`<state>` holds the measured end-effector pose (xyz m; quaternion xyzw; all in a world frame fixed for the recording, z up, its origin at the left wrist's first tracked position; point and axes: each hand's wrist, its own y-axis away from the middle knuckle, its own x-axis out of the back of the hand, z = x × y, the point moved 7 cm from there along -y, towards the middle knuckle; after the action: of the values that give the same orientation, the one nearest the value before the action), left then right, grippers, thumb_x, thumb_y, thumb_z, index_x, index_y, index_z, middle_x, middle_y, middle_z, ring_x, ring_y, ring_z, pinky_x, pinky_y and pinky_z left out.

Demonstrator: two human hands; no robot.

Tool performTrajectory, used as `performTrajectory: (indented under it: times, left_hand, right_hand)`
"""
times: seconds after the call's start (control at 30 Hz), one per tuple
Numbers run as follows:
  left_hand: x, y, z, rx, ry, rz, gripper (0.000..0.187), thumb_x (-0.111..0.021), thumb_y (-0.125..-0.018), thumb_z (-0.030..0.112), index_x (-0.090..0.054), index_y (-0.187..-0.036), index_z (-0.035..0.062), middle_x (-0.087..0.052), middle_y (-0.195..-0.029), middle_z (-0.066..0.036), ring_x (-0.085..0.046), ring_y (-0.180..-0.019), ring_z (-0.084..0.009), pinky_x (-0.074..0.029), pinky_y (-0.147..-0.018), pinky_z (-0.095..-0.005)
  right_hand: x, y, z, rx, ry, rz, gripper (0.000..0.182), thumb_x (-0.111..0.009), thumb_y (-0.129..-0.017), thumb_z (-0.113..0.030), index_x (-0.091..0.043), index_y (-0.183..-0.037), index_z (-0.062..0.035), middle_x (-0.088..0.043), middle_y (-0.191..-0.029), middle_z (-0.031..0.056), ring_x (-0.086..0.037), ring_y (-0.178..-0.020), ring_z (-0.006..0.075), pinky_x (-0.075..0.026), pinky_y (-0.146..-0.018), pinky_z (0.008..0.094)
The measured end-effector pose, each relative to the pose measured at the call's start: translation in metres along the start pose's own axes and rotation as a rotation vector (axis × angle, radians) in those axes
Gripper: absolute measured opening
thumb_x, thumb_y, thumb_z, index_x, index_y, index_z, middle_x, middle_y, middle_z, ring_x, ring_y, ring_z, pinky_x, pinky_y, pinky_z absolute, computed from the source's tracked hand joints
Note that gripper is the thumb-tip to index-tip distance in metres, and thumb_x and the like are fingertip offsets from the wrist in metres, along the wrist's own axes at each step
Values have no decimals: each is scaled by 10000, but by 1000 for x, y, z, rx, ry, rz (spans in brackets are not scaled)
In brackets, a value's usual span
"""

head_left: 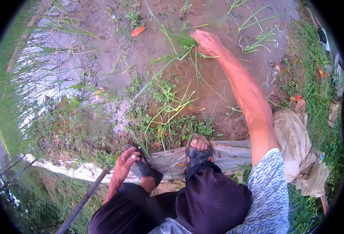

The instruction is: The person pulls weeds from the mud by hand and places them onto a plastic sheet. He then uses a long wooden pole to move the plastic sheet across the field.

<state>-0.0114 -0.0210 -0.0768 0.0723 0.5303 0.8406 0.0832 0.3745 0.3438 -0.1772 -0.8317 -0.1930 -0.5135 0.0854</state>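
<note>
My right hand (207, 42) reaches out over wet, muddy ground, its fingers closed round a bunch of green grass (183, 40). Long thin blades stick out to the left of the fist and trail downward. Low beside my left sandal (141, 165) hangs my left hand (124, 163), its fingers loosely bent, with nothing visible in them. Below the right hand, a tuft of thin green and yellowish stalks (168, 117) leans among small leafy weeds (197, 126).
Slender-leaved plants (257, 41) grow at the upper right, denser grass (62, 54) in shiny wet mud at the left. A pale plastic sheet (234, 154) runs under my feet to a crumpled sack (294, 144). A pole (82, 201) slants at lower left. An orange leaf (138, 31) lies ahead.
</note>
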Motion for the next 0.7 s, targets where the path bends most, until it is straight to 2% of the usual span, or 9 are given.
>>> performTrajectory:
  times: [0.1,0.2,0.23,0.3,0.37,0.47,0.5,0.63,0.7]
  left_hand:
    - [0,-1,0,0,-3,1,574,-633,-923,331,-473,-1343,-26,-640,-1155,-105,-600,-1029,-172,-461,-896,-307]
    - [-1,-1,0,13,-12,-4,572,-628,-925,333,-474,-1342,-26,-640,-1156,-105,-603,-1025,-172,-458,-903,-307]
    - [-2,-1,2,12,-6,-5,573,-629,-924,336,-474,-1341,-26,-641,-1149,-99,-606,-1017,-169,-457,-901,-309]
    - [-2,-1,-1,-3,-6,-4,566,-627,-921,330,-482,-1338,-23,-643,-1134,-99,-614,-989,-169,-464,-878,-298]
    - [-1,-2,-1,-10,-11,-5,563,-627,-919,329,-487,-1336,-21,-644,-1126,-99,-617,-975,-169,-467,-867,-292]
    - [0,-1,-2,-2,-5,-1,564,-630,-920,330,-485,-1335,-23,-642,-1130,-96,-612,-982,-166,-460,-881,-294]
    - [-1,-1,-1,-1,5,-1,564,-632,-922,329,-482,-1335,-25,-641,-1136,-95,-607,-990,-164,-455,-895,-298]
    - [-3,1,3,1,21,0,562,-633,-927,320,-473,-1339,-27,-639,-1138,-100,-605,-1003,-172,-454,-908,-311]
    - [-3,2,3,7,23,4,562,-631,-929,315,-466,-1342,-29,-638,-1141,-108,-609,-1002,-183,-457,-909,-317]
  right_hand:
    - [-18,-3,-4,-28,41,-12,214,-651,-780,-180,-689,-989,-149,-661,-836,139,-657,-828,343,-534,-738,450]
    - [-3,16,-2,-430,-598,-120,179,-623,-795,-137,-686,-960,-108,-665,-766,149,-664,-752,370,-547,-668,436]
    - [1,18,5,-332,-607,75,170,-583,-818,-117,-678,-952,-74,-666,-729,169,-667,-702,385,-548,-616,435]
    - [2,23,29,-403,-429,138,173,-593,-814,-113,-669,-960,-58,-670,-762,186,-669,-718,386,-546,-638,451]
    - [20,25,31,-365,-6,127,260,-622,-810,-110,-623,-1065,-55,-676,-828,209,-677,-767,384,-539,-689,475]
    - [22,15,36,-378,257,-1,379,-570,-881,-166,-539,-1259,-162,-685,-855,163,-677,-830,372,-521,-716,494]
    - [23,11,35,-392,249,-85,434,-542,-867,-115,-480,-1296,-118,-672,-872,184,-678,-838,391,-526,-718,509]
    - [15,2,41,-387,370,-67,234,-481,-892,-72,-587,-1066,43,-672,-1003,231,-674,-916,401,-558,-792,474]
    - [13,0,42,-406,350,-33,221,-481,-891,-70,-604,-1037,41,-676,-993,227,-676,-912,402,-559,-784,475]
